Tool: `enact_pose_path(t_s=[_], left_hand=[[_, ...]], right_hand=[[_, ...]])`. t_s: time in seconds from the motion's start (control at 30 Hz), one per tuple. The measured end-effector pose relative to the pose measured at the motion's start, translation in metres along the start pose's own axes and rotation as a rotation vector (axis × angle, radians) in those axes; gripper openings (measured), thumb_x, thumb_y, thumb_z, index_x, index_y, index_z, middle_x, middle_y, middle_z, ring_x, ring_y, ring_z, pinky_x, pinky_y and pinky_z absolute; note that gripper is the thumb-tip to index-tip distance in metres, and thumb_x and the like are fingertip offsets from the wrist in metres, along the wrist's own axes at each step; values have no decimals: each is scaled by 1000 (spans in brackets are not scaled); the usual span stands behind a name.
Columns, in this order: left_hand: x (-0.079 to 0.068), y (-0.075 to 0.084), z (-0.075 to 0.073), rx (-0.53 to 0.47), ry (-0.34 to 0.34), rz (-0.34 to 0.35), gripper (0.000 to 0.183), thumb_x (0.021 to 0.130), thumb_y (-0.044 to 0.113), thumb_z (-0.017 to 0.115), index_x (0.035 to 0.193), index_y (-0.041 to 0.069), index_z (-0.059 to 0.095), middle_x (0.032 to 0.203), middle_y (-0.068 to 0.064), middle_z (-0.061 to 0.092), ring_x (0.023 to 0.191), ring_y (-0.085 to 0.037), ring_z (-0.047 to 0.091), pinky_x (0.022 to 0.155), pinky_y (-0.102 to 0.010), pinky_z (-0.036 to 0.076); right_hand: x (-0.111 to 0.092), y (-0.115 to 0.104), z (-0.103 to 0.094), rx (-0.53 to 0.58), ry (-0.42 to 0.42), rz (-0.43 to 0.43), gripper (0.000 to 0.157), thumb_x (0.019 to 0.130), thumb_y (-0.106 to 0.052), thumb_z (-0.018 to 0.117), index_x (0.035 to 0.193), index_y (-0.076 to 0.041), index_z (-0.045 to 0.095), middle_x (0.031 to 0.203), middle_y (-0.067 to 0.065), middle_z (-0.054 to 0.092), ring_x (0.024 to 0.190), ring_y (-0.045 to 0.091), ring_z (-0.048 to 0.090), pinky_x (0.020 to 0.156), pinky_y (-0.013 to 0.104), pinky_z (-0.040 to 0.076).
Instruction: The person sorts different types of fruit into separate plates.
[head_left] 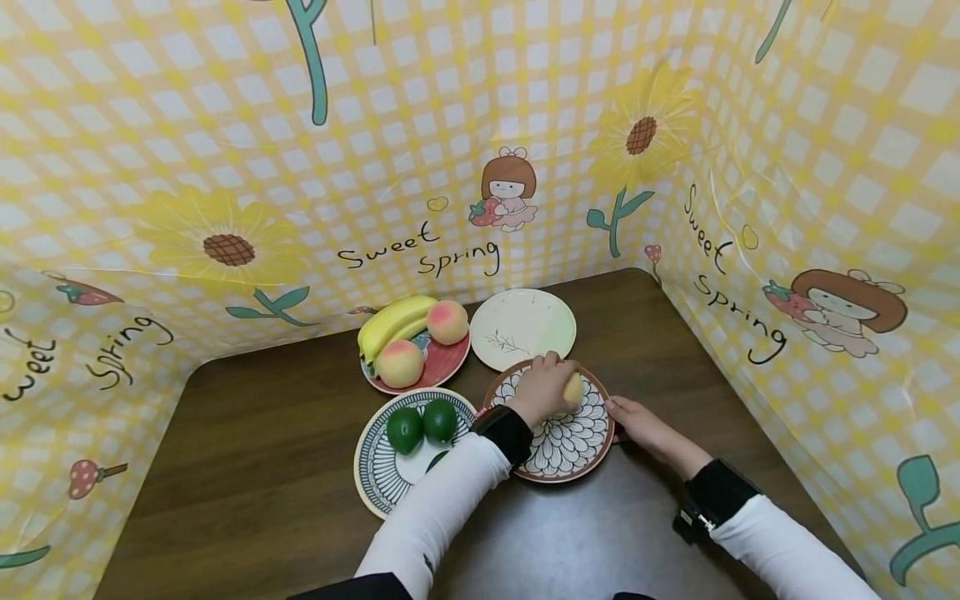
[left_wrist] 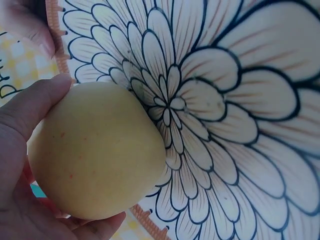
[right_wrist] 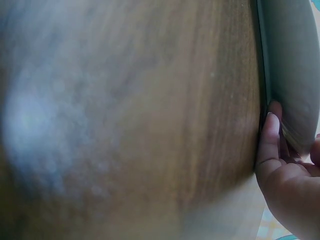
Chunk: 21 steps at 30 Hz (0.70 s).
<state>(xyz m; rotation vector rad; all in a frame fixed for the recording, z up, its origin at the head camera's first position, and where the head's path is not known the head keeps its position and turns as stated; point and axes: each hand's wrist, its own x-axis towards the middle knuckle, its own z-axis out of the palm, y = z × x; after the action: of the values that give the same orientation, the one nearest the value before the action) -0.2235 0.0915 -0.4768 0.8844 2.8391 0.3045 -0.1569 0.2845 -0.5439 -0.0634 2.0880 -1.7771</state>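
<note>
My left hand [head_left: 542,387] holds a yellow peach [left_wrist: 97,150] with tiny red specks, thumb on one side and fingers curled round the other. The peach is over a brown-rimmed plate [head_left: 564,448] with a black-lined petal pattern, overlapping its upper part in the left wrist view. At the right edge of that plate, my right hand [head_left: 641,423] grips the rim. In the right wrist view the plate's pale underside [right_wrist: 291,65] shows tilted up from the wooden table, with fingers [right_wrist: 270,132] beneath it.
Left stands a blue-and-white plate [head_left: 369,467] with several dark green fruits [head_left: 405,430], partly behind my left sleeve. Behind it, a red plate [head_left: 448,367] bears bananas [head_left: 397,325] and two pink-yellow peaches [head_left: 399,364]. A pale green-and-white plate [head_left: 525,321] is at the back. Checked cloth walls [head_left: 420,183] enclose the table.
</note>
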Motion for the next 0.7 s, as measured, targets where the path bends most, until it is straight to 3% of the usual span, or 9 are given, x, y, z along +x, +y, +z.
enact_pose_path(t_s=[0.5, 0.6, 0.7], left_hand=[[0, 3, 9, 51, 17, 13, 68, 83, 41, 84, 141, 18, 57, 133, -14, 58, 122, -30, 58, 89, -39, 58], [-2, 2, 2, 12, 7, 12, 75, 85, 47, 81, 148, 18, 51, 140, -15, 56, 125, -31, 58, 93, -42, 57], [-4, -3, -15, -50, -1, -5, 81, 86, 52, 77, 153, 18, 46, 147, -16, 51, 130, -34, 56, 99, -46, 55]], right_hand=[[0, -1, 2, 14, 1, -2, 44, 112, -13, 29, 135, 23, 38, 95, 3, 64, 79, 3, 60, 72, 21, 52], [0, -1, 2, 7, 6, -5, 43, 112, -13, 29, 135, 22, 38, 97, 6, 65, 79, 3, 60, 72, 22, 52], [-1, -1, 1, 3, 3, -15, 43, 112, -12, 29, 135, 23, 38, 101, 10, 66, 79, 3, 61, 72, 22, 53]])
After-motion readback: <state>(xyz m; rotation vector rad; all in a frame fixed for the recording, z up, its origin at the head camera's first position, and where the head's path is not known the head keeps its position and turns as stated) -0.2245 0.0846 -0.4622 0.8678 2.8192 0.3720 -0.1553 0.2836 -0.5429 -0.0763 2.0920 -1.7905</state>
